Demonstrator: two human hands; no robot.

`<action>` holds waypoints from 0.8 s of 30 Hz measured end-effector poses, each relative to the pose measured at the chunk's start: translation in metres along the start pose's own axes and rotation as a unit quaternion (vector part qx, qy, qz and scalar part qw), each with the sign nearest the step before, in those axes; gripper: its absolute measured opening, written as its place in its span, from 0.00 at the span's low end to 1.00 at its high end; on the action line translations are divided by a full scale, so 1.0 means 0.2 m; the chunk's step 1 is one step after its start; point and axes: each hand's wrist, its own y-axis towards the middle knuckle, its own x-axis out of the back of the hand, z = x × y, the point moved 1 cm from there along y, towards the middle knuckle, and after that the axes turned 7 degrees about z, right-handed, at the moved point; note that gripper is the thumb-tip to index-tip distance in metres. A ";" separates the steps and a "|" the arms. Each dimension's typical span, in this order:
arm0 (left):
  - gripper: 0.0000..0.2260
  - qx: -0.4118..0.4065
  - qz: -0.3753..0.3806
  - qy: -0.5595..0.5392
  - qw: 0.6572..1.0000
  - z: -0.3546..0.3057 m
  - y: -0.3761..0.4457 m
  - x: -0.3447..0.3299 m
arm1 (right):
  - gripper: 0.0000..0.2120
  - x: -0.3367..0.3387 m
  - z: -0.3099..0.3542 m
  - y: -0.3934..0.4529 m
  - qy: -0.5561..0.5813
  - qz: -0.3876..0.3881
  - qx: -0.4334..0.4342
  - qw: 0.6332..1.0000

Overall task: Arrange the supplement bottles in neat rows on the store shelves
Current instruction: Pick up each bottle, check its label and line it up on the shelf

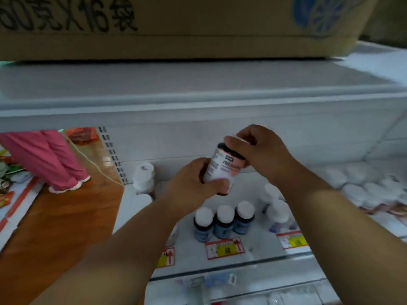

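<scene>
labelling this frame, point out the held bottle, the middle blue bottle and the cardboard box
held bottle (217, 167): head view, on its label
middle blue bottle (224, 213): head view, on its white cap
cardboard box (198, 25): head view, on its front face

Cardboard box (176, 25) overhead; pink-trousered legs (48, 159) left.

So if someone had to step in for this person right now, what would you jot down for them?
Left hand: grips the lower body of the held bottle.
Right hand: closed over that bottle's top.
The bottle is tilted, above the shelf, not set down.
Done: three dark bottles with white caps stand side by side at the shelf front, behind a price tag. White bottles stand at the back left; more on the right look less orderly, though blurred.
Left: place the held bottle in a row, then straighten the rest.
</scene>
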 end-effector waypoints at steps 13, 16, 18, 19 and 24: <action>0.15 -0.101 0.111 -0.164 0.975 -0.68 0.09 -1.18 | 0.20 1.05 -0.52 -0.72 0.069 -0.100 -0.061 0.991; 0.17 -0.089 0.123 -0.162 0.975 -0.84 0.12 -1.58 | 0.24 1.36 -0.72 -0.91 0.072 -0.114 -0.076 0.988; 0.17 -0.101 0.133 -0.156 0.974 -0.94 0.14 -1.81 | 0.20 1.55 -0.84 -1.03 0.068 -0.115 -0.081 0.988; 0.17 -0.108 0.135 -0.147 0.974 -0.99 0.15 -1.91 | 0.17 1.64 -0.90 -1.07 0.067 -0.117 -0.082 0.987; 0.18 -0.115 0.144 -0.121 0.975 -1.16 0.28 -2.23 | 0.11 1.98 -1.10 -1.11 0.029 -0.079 -0.088 0.993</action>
